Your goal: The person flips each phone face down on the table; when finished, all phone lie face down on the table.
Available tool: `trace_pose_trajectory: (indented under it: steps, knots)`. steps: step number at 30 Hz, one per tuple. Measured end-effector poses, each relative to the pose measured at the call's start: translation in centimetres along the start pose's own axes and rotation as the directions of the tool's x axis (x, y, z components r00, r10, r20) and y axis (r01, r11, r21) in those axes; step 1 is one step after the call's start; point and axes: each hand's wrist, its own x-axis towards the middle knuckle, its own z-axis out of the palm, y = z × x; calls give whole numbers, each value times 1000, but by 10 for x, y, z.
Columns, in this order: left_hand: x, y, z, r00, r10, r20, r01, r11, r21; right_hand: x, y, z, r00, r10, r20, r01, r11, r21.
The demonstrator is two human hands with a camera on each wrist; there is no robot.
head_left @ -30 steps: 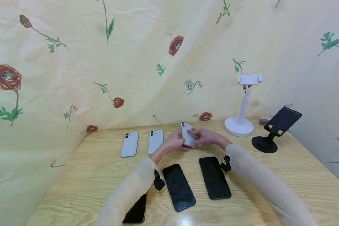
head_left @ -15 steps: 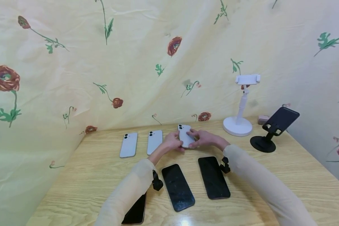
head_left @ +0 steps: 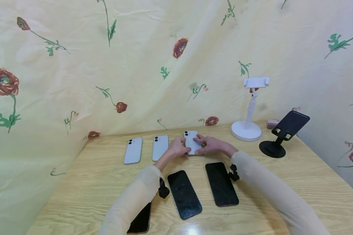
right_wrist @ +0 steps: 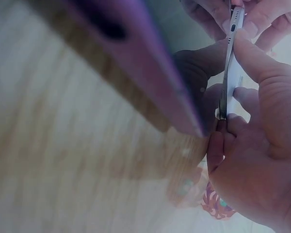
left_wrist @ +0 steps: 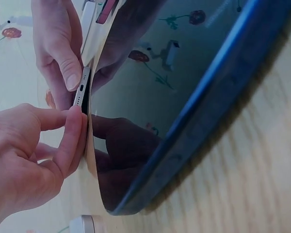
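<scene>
A white phone (head_left: 191, 141) lies back up, camera lenses at its far end, low over the wooden table (head_left: 282, 169) in the back row. My left hand (head_left: 182, 149) pinches its left edge and my right hand (head_left: 204, 145) grips its right side. In the left wrist view the left hand (left_wrist: 70, 131) nips the phone's thin edge (left_wrist: 81, 91), with the right hand (left_wrist: 63, 63) just above. Seen from the right wrist, the right hand (right_wrist: 242, 104) curls round the phone (right_wrist: 231, 73). The phone's near end is hidden by my fingers.
Two more white phones (head_left: 133, 150) (head_left: 160, 147) lie back up to the left. Three black phones (head_left: 184, 194) (head_left: 221, 183) (head_left: 141, 220) lie screen up nearer me. A white stand (head_left: 249, 111) and a black stand (head_left: 283, 133) are at the back right, before a floral cloth.
The white phone has come down from a raised tilt to lie nearly flat on the table and shifted a little left. Both hands have stayed on it.
</scene>
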Motion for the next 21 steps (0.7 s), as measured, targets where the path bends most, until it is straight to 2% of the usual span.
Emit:
trace_pose_trajectory:
  steps: [12, 21]
  knots:
    - [-3, 1, 1, 999, 51, 5, -51, 994, 98, 0, -2, 1, 1000, 27, 10, -27, 1000, -3]
    - [-5, 2, 1, 999, 33, 26, -36, 993, 116, -1, -4, 1, 1000, 6, 7, -6, 1000, -4]
